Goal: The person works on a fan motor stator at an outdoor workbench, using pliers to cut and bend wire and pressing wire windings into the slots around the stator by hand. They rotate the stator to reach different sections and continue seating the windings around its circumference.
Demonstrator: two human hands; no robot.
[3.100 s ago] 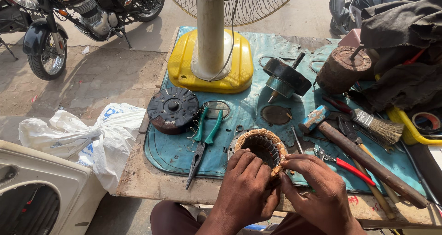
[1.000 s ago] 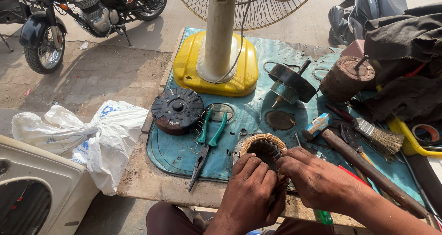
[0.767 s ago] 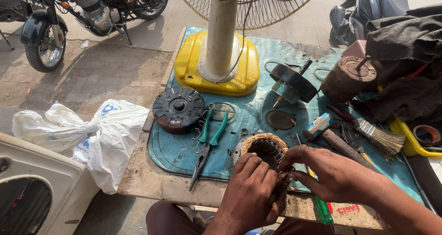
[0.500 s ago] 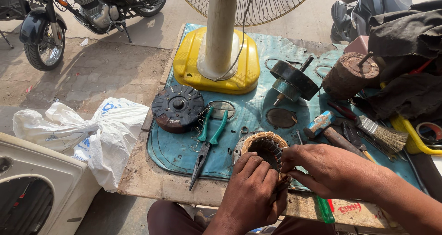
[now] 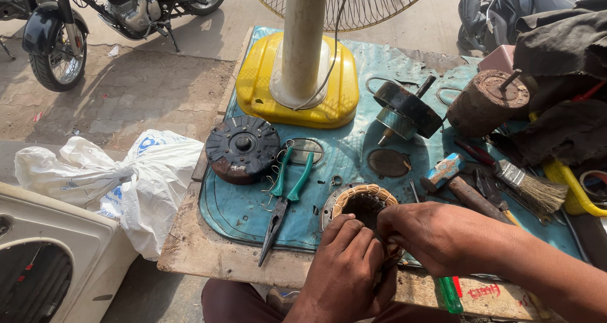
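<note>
Copper-wound ring: I saw the round motor winding [image 5: 360, 204] at the near edge of the blue mat [image 5: 240, 209], its tan-bound rim facing up, the near half hidden under both hands.
Left hand: my left hand [image 5: 344, 269] sat against the ring's near side, fingers curled down over the rim and touching it; whether they truly gripped it I could not tell.
Right hand: my right hand [image 5: 436, 237] came in from the right, fingertips pinched together at the ring's near-right rim, just beside the left fingers; what they pinched was too small to make out.
Pliers: green-handled pliers [image 5: 284, 199] lay left of the ring, near but apart, tip pointing toward me.
Black cover: a round black cover [image 5: 242, 147] rested beyond the pliers.
Fan: a yellow fan base [image 5: 259, 89] stood at the mat's far side.
Brush: a paint brush [image 5: 528, 187] lay to the right, well apart.
Screwdriver: a green-handled screwdriver [image 5: 450, 294] showed under the right wrist.
</note>
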